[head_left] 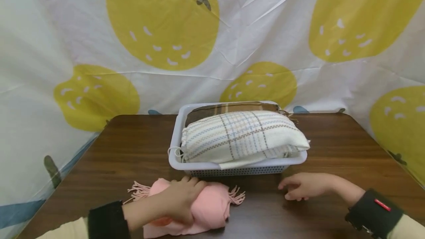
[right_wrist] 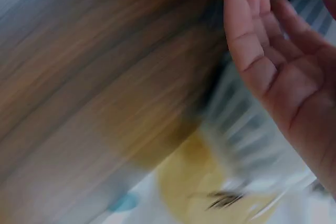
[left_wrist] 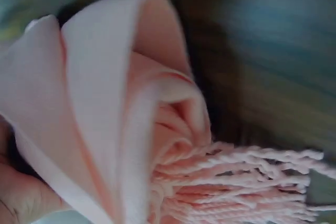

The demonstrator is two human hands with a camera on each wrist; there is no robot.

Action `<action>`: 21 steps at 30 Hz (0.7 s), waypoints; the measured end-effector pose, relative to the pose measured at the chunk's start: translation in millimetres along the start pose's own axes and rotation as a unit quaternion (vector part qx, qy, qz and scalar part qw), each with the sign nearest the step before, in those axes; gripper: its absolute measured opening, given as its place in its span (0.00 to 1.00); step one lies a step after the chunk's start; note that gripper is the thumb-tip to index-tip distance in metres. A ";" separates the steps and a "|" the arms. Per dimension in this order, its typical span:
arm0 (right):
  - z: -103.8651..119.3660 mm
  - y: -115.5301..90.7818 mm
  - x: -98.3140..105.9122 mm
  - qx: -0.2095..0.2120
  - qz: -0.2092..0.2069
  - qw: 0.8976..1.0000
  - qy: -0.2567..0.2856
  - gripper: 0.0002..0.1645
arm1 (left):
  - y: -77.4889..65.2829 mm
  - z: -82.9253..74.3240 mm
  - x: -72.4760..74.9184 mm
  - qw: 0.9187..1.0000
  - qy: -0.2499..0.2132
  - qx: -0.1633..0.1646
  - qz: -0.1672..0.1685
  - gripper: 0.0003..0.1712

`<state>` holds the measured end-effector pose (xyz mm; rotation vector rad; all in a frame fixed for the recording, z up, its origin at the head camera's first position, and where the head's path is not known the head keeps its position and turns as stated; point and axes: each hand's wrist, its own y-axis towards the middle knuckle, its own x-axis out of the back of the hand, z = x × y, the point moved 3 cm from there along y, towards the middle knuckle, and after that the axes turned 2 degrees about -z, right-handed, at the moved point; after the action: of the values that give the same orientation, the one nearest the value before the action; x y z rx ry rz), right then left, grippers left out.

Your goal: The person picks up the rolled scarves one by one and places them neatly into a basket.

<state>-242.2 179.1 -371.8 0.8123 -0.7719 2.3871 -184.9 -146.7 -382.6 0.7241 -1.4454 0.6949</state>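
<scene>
A pink scarf (head_left: 210, 204) with twisted fringe at both ends lies rolled and folded on the table, in front of the basket. My left hand (head_left: 182, 198) grips it from above, fingers over the roll. In the left wrist view the thumb (left_wrist: 31, 198) lies against the scarf's side, and the fringe (left_wrist: 236, 182) hangs out of the rolled end. To the right, my right hand (head_left: 307, 186) is just over the table near the basket's front right corner, fingers loosely bent and holding nothing. Its palm and fingers show in the right wrist view.
A white plastic basket (head_left: 232, 171) stands behind the scarf. Inside it a white checked cloth (head_left: 245, 135) bulges above the rim, with a brown plaid cloth (head_left: 212, 111) behind. The dark wooden table (head_left: 139, 150) ends at a curtain printed with yellow fruit (head_left: 162, 17).
</scene>
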 end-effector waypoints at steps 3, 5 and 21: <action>22.6 5.1 -10.6 0.030 -0.034 0.997 -0.066 0.33 | 21.3 -22.1 0.4 1.000 0.001 0.005 0.019 0.41; 35.9 8.4 -16.7 0.048 -0.068 0.990 -0.113 0.38 | 34.8 -35.2 1.0 0.999 0.012 0.008 0.029 0.42; 53.4 40.9 -42.1 0.109 -0.139 0.954 -0.242 0.43 | 85.4 -75.4 -3.0 0.999 -0.007 0.051 0.015 0.40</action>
<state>-217.3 104.1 -378.7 1.5260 -0.5247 2.0616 -206.0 -34.7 -383.7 0.7887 -1.4436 0.7938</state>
